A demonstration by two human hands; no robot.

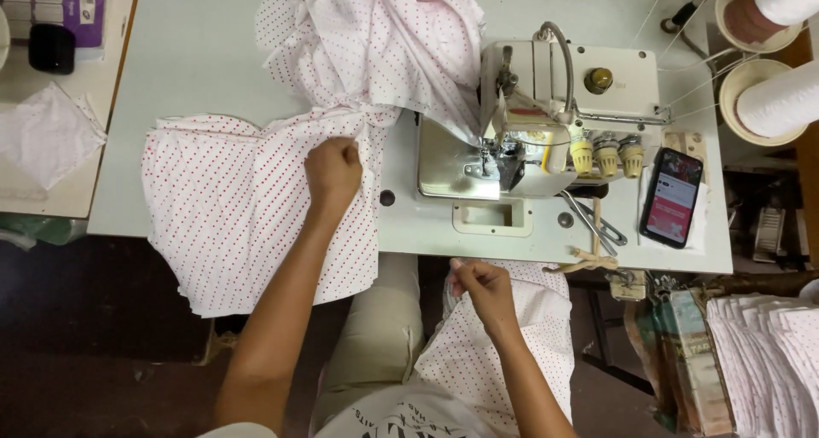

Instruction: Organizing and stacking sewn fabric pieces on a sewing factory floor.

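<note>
Left hand point(334, 170) is curled into a tight fist, bunching the dotted white fabric point(247, 208) where it gathers on the counter point(205, 54), just left of the sewing machine point(533, 118). From that pinch the cloth fans out towards the counter's near left corner and spills over the near edge, while a rumpled heap of the same fabric climbs to the far edge. Right hand point(482, 286) sits below the near edge, over the lap, fingers closed and pinching the top of a second dotted piece point(503, 353) that hangs down across the knees.

Out from the hands: the machine stands at mid-counter, its shiny plate right beside the gathered cloth, three yellow knobs point(606, 155) along its front. A pair of scissors point(593, 220) lies near the near edge, and a phone point(672, 197) with a lit red screen rests towards the near right corner. Two big cones of white thread point(772, 97) sit in round holders past the right edge. Lower right, a stack of white cut pieces point(768, 353) is piled up beside the counter. Off the left edge, a second surface carries a folded white cloth point(47, 135). The floor beneath is dark.
</note>
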